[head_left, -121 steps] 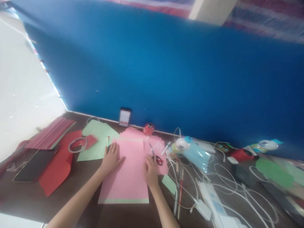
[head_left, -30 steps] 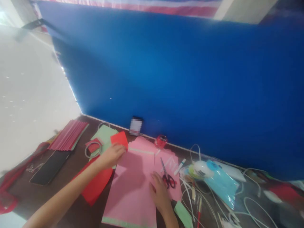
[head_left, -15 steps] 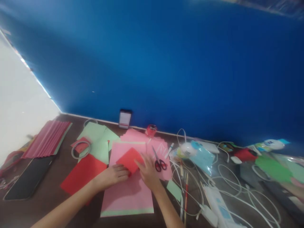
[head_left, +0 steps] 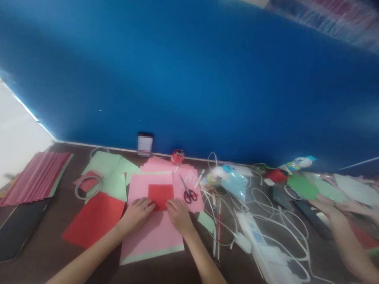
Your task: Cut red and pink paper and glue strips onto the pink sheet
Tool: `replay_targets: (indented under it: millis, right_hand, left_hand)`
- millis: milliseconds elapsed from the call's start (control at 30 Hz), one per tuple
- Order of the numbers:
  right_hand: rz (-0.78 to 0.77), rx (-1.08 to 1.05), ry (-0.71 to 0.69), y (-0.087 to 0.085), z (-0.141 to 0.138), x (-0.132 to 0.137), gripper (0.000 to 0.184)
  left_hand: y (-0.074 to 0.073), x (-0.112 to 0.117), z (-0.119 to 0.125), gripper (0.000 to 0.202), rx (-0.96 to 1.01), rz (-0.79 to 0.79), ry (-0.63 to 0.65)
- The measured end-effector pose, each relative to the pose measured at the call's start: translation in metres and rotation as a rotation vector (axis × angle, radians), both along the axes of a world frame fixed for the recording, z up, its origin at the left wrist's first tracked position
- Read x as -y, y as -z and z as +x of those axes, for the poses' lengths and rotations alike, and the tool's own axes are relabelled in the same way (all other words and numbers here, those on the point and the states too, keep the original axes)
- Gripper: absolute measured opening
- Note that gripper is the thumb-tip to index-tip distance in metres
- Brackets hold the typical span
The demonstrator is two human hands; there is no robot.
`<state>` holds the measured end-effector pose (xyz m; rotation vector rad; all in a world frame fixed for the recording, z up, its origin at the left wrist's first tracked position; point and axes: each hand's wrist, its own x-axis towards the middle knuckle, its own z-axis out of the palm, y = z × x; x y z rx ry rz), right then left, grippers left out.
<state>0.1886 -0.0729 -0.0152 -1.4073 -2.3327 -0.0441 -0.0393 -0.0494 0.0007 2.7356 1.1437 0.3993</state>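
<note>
Together, fingers (head_left: 147,204) on red square (head_left: 160,195) edge

The red square (head_left: 160,196), earlier lifted by the left hand (head_left: 137,212), now lies flat on the pink sheet (head_left: 154,236), both hands at its near edge.

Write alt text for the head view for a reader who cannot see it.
The left hand and right hand rest on a pink sheet, touching the lower corners of a red square lying on it. Scissors lie right of the square; white cables sprawl right on the dark table before a blue wall. Another person's hand is at far right.
</note>
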Motion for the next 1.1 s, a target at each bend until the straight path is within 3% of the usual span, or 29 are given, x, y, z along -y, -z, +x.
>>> replay_targets:
  millis: [133, 233, 333, 467, 567, 767, 967, 1100]
  right_hand:
    - [0.023, -0.083, 0.004, 0.005, 0.001, 0.004, 0.028]
    - [-0.057, -0.158, 0.003, -0.001, 0.009, 0.004, 0.024]
    - [-0.113, -0.251, 0.081, -0.012, 0.037, -0.003, 0.027]
    - [-0.081, -0.291, 0.339, -0.018, 0.094, -0.018, 0.035]
    - [-0.123, -0.237, 0.334, -0.016, 0.118, -0.024, 0.04]
    - [-0.162, -0.158, 0.287, -0.017, 0.11, -0.023, 0.031]
    - [-0.011, -0.135, 0.411, -0.032, 0.118, -0.017, 0.026]
    - [0.319, -0.234, 0.488, -0.047, 0.113, 0.0, 0.02]
  left_hand:
    - [0.001, 0.0, 0.003, 0.027, -0.012, -0.057, 0.003]
    - [0.0, -0.003, 0.0, 0.03, -0.023, -0.055, 0.001]
    - [0.002, -0.008, -0.003, 0.033, -0.04, -0.042, -0.03]
    - [0.002, -0.012, -0.008, 0.036, -0.024, -0.061, -0.168]
    - [0.001, -0.012, -0.008, 0.034, 0.013, -0.086, -0.283]
    - [0.0, -0.005, 0.002, 0.034, 0.056, -0.125, -0.398]
    - [0.007, -0.009, -0.005, 0.045, 0.068, -0.121, -0.378]
    - [0.002, -0.007, 0.0, 0.043, 0.363, -0.075, -0.435]
